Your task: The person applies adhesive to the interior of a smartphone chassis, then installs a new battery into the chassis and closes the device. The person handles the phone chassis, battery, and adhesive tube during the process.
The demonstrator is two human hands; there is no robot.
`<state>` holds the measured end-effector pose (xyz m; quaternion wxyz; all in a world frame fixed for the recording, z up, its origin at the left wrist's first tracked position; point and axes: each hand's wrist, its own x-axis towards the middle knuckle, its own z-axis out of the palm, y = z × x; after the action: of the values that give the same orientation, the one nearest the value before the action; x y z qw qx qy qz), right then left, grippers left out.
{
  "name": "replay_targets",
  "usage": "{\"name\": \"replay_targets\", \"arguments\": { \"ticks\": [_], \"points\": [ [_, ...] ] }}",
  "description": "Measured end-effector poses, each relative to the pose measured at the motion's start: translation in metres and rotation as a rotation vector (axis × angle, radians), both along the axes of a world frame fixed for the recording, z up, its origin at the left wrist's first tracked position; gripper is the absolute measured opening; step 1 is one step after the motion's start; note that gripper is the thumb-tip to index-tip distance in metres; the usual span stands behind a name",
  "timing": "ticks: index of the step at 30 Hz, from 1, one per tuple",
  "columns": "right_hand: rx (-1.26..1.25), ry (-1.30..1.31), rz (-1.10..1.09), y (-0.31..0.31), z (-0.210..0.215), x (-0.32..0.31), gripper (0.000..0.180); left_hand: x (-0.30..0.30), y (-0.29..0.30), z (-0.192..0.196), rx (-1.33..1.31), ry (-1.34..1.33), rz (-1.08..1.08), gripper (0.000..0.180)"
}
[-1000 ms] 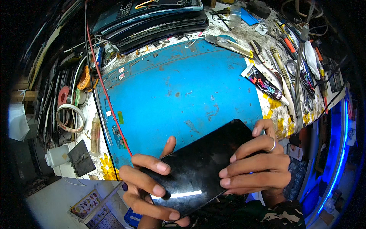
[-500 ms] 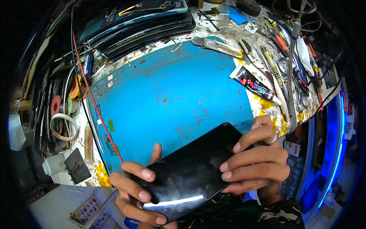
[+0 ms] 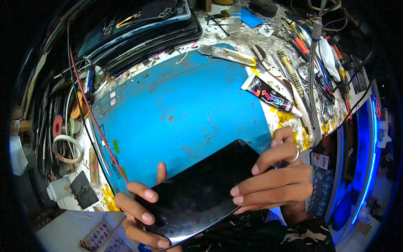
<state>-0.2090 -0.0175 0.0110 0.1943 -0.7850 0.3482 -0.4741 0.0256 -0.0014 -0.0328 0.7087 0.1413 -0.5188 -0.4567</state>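
A large black smartphone (image 3: 197,191) with a glossy dark face lies tilted between my two hands, above the near edge of a blue work mat (image 3: 176,113). My left hand (image 3: 140,212) grips its lower left end, with several fingertips over the glass and one finger raised behind the far edge. On the opposite end, my right hand (image 3: 283,174) closes round the edge, fingertips pressing the glass; a ring shows on one finger. The phone's back and whatever touches it there are hidden.
A black glue tube (image 3: 273,95) lies at the mat's right edge, near a small brush (image 3: 261,54) and several hand tools. Flat dark panels (image 3: 147,42) are stacked at the far left. A tape roll (image 3: 67,149) and a red cable (image 3: 94,122) lie left.
The phone has tipped slightly, and the bright reflection has slid off its face to the near edge. Both hands keep their hold. The whole view has shifted a little.
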Motion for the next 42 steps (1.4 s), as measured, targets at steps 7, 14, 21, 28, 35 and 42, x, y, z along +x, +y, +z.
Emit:
{"name": "replay_targets", "arguments": {
  "ticks": [7, 14, 21, 28, 35, 42],
  "points": [
    [0.098, -0.025, -0.081, 0.000, 0.000, -0.014, 0.024, 0.005, -0.003, -0.004, -0.021, 0.031, -0.036, 0.025],
    [0.039, -0.024, -0.033, 0.000, -0.006, -0.020, 0.022, 0.013, -0.006, -0.006, -0.042, 0.015, -0.096, 0.025],
    [0.102, -0.023, -0.086, 0.002, -0.002, -0.022, 0.025, 0.012, -0.007, -0.008, -0.041, 0.053, -0.076, 0.024],
    [0.129, -0.044, -0.107, 0.001, -0.005, -0.034, 0.024, 0.009, -0.007, -0.008, -0.035, 0.093, -0.065, 0.024],
    [0.060, 0.002, -0.108, 0.002, -0.007, -0.036, 0.026, 0.008, -0.005, -0.006, 0.009, 0.097, -0.027, 0.026],
    [0.134, 0.007, -0.065, 0.000, -0.001, -0.027, 0.026, 0.002, -0.005, -0.002, -0.004, 0.057, -0.038, 0.027]
  ]
}}
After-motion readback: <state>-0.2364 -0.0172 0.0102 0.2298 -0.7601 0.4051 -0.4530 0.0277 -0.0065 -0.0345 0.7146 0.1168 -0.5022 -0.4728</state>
